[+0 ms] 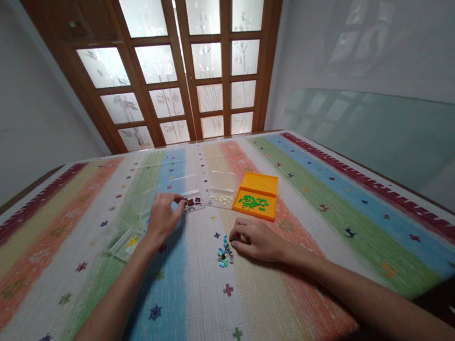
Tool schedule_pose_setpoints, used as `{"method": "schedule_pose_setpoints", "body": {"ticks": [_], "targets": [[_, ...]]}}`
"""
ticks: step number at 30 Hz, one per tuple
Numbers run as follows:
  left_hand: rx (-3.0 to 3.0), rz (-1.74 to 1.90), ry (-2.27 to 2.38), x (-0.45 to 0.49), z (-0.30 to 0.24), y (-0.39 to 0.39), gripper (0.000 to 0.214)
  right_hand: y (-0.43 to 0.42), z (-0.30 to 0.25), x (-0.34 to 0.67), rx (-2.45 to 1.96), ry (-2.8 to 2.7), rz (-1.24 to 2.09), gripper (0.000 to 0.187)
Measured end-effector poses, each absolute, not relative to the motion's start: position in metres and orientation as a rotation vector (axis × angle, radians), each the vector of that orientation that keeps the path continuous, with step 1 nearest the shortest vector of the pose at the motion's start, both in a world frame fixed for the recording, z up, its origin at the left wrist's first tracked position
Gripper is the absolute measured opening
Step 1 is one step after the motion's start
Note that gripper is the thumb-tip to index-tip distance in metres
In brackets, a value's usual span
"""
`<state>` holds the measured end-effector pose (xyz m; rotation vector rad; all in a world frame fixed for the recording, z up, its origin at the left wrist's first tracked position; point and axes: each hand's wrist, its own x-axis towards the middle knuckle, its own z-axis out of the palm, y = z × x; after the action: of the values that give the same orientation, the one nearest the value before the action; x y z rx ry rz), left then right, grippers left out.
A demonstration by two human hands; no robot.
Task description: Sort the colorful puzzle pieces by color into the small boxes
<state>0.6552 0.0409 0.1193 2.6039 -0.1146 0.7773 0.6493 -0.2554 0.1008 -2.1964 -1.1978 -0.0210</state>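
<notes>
My left hand [165, 214] is at the left edge of a clear box holding dark red pieces [194, 201]. Its thumb and index finger are pinched together, and anything between them is too small to make out. Beside a loose pile of mixed small pieces [224, 254], blue, green and dark, rests my right hand [256, 239]. Those fingers are curled, with thumb and fingertips close together at the pile's right side; I cannot see what they hold. Pale pieces lie in another clear box [222, 199]. An orange box [265, 183] stands open with green pieces [252, 202] inside.
A clear box with yellow pieces [132, 242] sits left of my left forearm, and another box is partly hidden behind that hand. Everything lies on a striped tablecloth [208, 313]. Wooden doors with glass panes [184, 55] stand beyond the table, with walls on both sides.
</notes>
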Motion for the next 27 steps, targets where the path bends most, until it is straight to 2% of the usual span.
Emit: {"method": "schedule_pose_setpoints", "body": {"ticks": [9,14,22,27], "targets": [[2.626,0.745,-0.139,0.666,0.105,0.043,0.025,-0.256,0.097,0.651,-2.181,-1.195,0.001,0.011],[2.546,0.727,-0.384,0.639,0.109,0.017,0.032,-0.256,0.100,0.654,-2.060,-0.994,0.104,0.010],[2.386,0.614,-0.755,0.592,0.114,-0.045,0.016,-0.256,0.103,0.661,-1.877,-0.851,0.247,0.016],[2.422,0.620,-0.781,0.590,0.104,-0.053,0.018,-0.256,0.104,0.658,-1.883,-0.870,0.286,0.019]]}}
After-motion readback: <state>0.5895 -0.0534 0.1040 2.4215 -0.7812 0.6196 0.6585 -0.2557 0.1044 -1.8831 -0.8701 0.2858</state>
